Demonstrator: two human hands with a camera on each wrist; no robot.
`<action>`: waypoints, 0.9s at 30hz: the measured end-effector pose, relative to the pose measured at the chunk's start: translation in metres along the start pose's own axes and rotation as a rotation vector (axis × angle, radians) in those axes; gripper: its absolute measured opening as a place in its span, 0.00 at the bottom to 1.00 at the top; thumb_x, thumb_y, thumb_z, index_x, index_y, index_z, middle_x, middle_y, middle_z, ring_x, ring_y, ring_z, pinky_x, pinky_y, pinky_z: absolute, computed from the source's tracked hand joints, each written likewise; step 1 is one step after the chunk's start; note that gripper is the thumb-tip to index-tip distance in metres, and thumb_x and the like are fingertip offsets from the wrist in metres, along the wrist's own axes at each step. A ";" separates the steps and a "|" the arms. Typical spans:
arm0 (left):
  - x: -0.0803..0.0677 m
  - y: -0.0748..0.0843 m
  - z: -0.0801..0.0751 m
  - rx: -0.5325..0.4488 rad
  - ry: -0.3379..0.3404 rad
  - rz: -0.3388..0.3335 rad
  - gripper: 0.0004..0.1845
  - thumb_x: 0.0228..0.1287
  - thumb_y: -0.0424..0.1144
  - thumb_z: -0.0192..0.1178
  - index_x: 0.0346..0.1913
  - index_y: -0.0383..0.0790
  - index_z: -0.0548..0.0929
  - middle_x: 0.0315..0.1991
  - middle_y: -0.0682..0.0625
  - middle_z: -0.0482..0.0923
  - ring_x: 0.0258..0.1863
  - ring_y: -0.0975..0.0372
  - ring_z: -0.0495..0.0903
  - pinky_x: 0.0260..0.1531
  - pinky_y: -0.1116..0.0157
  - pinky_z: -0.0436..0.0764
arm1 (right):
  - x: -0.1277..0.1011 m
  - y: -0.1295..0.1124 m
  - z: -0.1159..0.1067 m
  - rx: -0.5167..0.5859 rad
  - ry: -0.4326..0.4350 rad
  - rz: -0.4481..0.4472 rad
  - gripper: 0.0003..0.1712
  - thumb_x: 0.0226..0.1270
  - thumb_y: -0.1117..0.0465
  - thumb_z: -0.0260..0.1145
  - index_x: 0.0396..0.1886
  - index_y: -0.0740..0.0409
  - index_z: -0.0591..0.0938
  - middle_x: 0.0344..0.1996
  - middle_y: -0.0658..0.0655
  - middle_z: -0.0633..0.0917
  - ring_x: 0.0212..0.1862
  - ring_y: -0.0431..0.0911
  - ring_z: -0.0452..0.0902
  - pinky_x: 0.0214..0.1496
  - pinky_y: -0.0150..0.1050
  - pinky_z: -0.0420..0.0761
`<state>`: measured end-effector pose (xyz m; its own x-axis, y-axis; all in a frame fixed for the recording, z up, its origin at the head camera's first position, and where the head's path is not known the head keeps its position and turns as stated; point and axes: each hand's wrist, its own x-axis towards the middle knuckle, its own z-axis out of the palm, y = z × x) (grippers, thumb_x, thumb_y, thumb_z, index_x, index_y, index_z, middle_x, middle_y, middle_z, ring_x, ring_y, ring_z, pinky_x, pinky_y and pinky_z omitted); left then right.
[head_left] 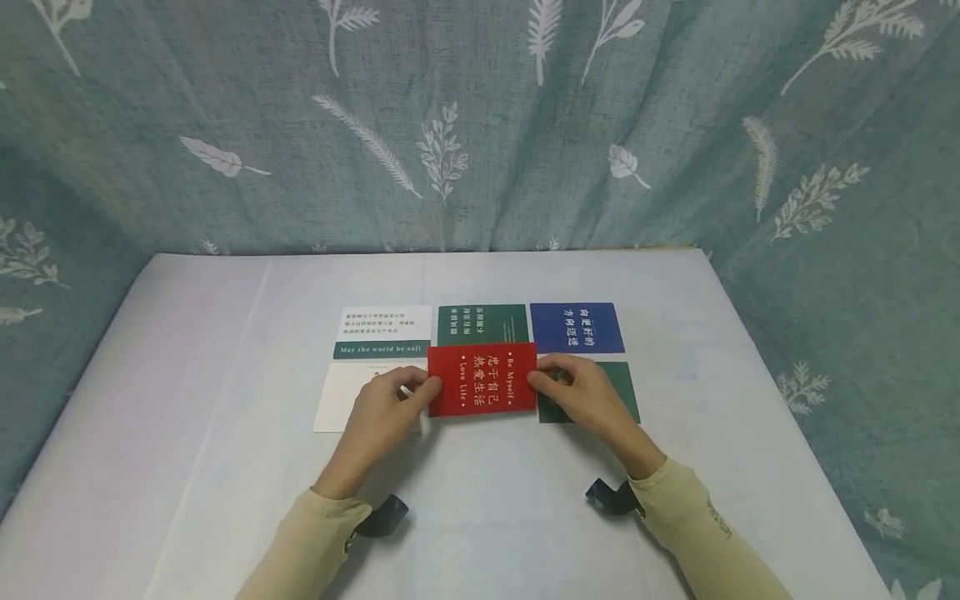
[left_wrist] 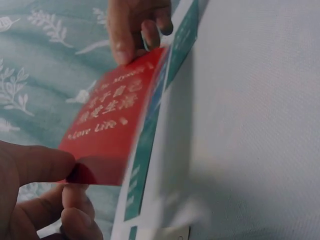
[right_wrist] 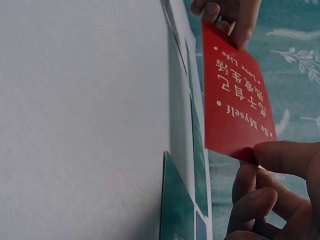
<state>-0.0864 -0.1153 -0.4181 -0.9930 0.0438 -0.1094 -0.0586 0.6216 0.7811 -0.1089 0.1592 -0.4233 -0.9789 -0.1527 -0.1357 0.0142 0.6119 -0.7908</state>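
Note:
A red card (head_left: 482,380) with pale lettering is held level above the table between both hands. My left hand (head_left: 388,410) pinches its left edge between thumb and fingers, and my right hand (head_left: 583,395) pinches the right edge the same way. Both wrist views show the red card (left_wrist: 107,120) (right_wrist: 235,95) raised off the table. Behind it lies a green card (head_left: 482,323), its lower part covered. Under my left hand is a white card (head_left: 341,396), partly hidden; a dark green card (head_left: 618,387) lies partly beneath my right hand.
A white card with a green band (head_left: 384,325) lies at the back left of the group, and a blue card (head_left: 576,327) at the back right. The white table (head_left: 480,533) meets a leaf-patterned curtain (head_left: 480,167) behind and at the sides.

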 end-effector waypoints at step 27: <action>0.000 -0.005 -0.006 -0.179 -0.072 -0.022 0.12 0.62 0.50 0.59 0.42 0.49 0.84 0.32 0.53 0.82 0.26 0.55 0.78 0.25 0.63 0.72 | 0.000 0.003 -0.002 0.096 -0.032 -0.028 0.15 0.62 0.45 0.63 0.41 0.47 0.83 0.34 0.47 0.84 0.39 0.45 0.76 0.41 0.41 0.73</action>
<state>-0.0868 -0.1230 -0.4189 -0.9818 0.0914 -0.1663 -0.1039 0.4744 0.8741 -0.1089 0.1626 -0.4249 -0.9723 -0.1942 -0.1304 0.0078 0.5303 -0.8478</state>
